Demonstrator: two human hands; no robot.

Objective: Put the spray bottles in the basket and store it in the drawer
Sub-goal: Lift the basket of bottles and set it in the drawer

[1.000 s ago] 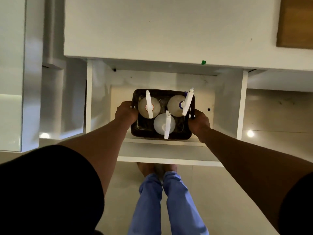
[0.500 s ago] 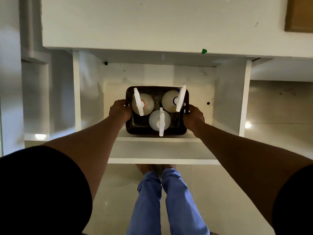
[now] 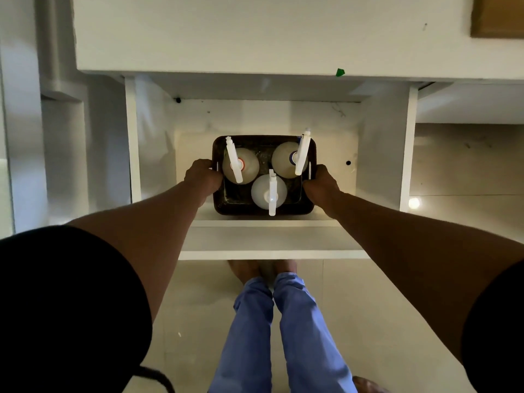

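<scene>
A dark rectangular basket (image 3: 262, 212) sits inside an open white drawer (image 3: 269, 242), near its front. Three spray bottles with white trigger heads stand upright in it: one at the back left (image 3: 241, 165), one at the back right (image 3: 287, 160), one at the front middle (image 3: 268, 191). My left hand (image 3: 202, 175) grips the basket's left rim. On the opposite rim my right hand (image 3: 321, 185) holds on. Whether the basket rests on the drawer floor I cannot tell.
A white countertop (image 3: 255, 35) overhangs the drawer's back, with a small green mark (image 3: 339, 72) on its edge. White cabinet panels stand on both sides. My legs in blue trousers (image 3: 278, 321) and bare feet are right below the drawer front, on a pale tiled floor.
The basket with both hands on it has shifted slightly deeper into the drawer, away from the front edge. The grip is unchanged.
</scene>
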